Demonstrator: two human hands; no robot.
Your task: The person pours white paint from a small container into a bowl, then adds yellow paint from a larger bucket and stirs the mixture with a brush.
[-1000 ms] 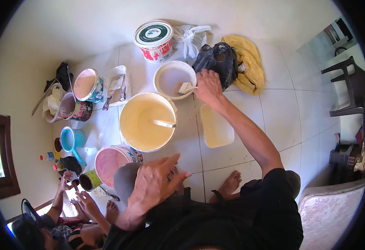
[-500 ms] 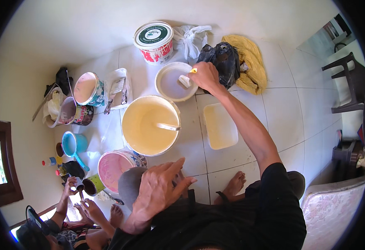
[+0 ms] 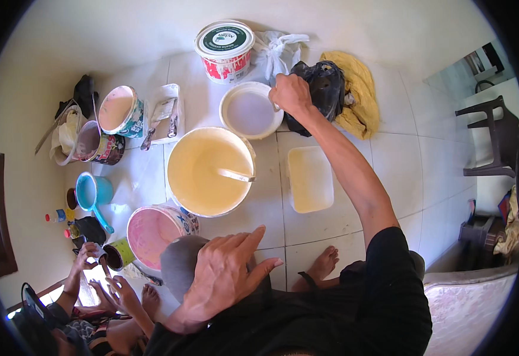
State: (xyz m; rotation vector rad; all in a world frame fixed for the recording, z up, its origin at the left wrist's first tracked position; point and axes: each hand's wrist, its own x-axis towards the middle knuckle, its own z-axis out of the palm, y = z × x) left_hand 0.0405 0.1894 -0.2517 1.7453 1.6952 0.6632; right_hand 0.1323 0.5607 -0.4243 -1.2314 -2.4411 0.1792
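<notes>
My right hand (image 3: 292, 95) is closed at the right rim of a round white basin (image 3: 227, 123) of cloudy liquid. Its grip hides nearly all of the paintbrush; only a pale bit shows below the fingers. My left hand (image 3: 227, 267) hangs open over my knee, fingers stretched and thumb apart, touching nothing I can see. Beyond it stands a large bucket of cream-yellow paint (image 3: 203, 178) with a pale flat stick (image 3: 235, 175) resting inside. A shallow rectangular tub with yellow paint (image 3: 311, 181) lies below my right forearm.
At the left stand a pink-coated bucket (image 3: 152, 234), a blue dipper (image 3: 93, 190), paint pails (image 3: 117, 110) and a tray with scrapers (image 3: 165, 115). Bags (image 3: 318, 89) and a lidded pail (image 3: 225, 50) line the wall. A co-worker's hands (image 3: 114, 288) hold a small can, lower left.
My right hand has shifted slightly up, and the brush's white head, seen over the basin before, is now mostly hidden. My left hand keeps its pose. The view has shifted slightly.
</notes>
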